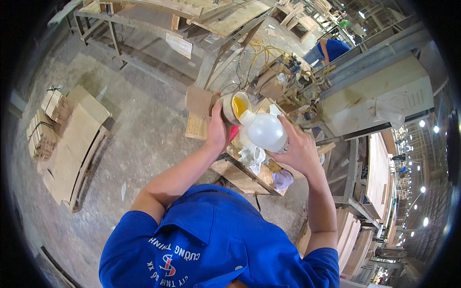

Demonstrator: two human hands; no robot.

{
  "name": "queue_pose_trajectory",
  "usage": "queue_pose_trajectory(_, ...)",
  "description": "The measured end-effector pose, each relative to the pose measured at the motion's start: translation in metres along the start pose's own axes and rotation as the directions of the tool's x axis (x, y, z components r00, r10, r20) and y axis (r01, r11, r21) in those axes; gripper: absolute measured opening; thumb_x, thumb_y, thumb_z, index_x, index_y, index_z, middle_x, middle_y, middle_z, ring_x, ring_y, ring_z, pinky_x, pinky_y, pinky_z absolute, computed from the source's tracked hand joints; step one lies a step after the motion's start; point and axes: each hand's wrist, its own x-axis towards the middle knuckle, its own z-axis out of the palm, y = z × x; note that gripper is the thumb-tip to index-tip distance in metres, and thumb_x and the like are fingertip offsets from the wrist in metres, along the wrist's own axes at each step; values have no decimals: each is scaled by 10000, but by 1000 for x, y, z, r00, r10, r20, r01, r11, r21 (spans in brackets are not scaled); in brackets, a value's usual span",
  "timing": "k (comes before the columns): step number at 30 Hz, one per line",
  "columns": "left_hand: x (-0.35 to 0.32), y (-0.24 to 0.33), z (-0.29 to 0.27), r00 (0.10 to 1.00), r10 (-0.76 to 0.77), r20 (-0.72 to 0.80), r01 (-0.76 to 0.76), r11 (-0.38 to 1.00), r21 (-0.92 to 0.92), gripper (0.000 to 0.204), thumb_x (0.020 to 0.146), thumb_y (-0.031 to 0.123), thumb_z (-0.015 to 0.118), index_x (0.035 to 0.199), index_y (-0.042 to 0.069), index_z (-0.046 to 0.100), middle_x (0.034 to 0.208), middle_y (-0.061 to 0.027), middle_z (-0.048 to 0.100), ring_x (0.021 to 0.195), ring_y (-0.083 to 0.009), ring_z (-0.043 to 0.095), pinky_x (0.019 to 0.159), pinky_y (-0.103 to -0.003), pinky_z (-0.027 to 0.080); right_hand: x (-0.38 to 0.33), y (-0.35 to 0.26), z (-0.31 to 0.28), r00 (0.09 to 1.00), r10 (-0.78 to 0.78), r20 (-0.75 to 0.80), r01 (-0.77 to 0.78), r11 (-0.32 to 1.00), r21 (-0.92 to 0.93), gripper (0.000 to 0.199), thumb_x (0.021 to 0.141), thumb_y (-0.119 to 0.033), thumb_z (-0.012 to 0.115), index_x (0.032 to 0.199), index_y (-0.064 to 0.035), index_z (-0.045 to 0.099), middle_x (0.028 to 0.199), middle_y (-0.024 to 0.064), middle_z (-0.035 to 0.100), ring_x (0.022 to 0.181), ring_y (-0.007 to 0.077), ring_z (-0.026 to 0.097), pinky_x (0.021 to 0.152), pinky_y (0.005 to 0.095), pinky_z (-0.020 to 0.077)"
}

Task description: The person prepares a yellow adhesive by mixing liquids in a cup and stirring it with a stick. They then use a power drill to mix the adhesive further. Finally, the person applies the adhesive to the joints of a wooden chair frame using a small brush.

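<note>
My left hand (217, 128) holds the cup (228, 109) with yellow inside, my right hand (301, 150) grips the white bottle (267, 132), neck by the cup's rim, and if either wobbles, stuff could spill on the rags (252, 158) below the cup.

In the middle, a small wooden table (237, 175) stands on the grey concrete floor (144, 115). A crumpled white cloth (253, 158) lies at its near edge, and a pale purple cloth (282, 179) lies near its right corner. On the left, the floor carries also a low pallet (88, 165), covered with brown sheets (69, 161); two strapped wood bundles (42, 134) rest near their outer side.
</note>
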Motion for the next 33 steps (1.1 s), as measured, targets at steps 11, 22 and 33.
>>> queue_pose_trajectory(11,-3,-3,-8,1000,-8,-5,8,999,40,426,924,272,410,1313,144,291,1201,-89,446,1097,-190,473,907,-358,420,-7,9,15,955,57,290,-153,935,321,836,541,-301,715,1281,-93,387,1045,207,580,952,346,568,846,364,440)
queue_pose_trajectory(22,21,-49,-25,915,-402,44,400,915,47,473,905,413,350,1230,78,423,1248,-108,458,1126,-287,473,932,-455,403,-44,80,104,976,7,216,-213,-151,965,952,499,-342,774,1283,-11,346,1161,137,511,1037,258,511,899,366,412)
queue_pose_trajectory(33,6,-65,-79,843,-472,-258,497,867,37,494,879,442,318,1211,103,455,1217,-115,492,1116,-329,475,923,-517,384,-23,247,133,360,872,-331,152,295,943,709,560,1,717,1189,-68,398,1108,72,501,1022,192,508,879,320,415)
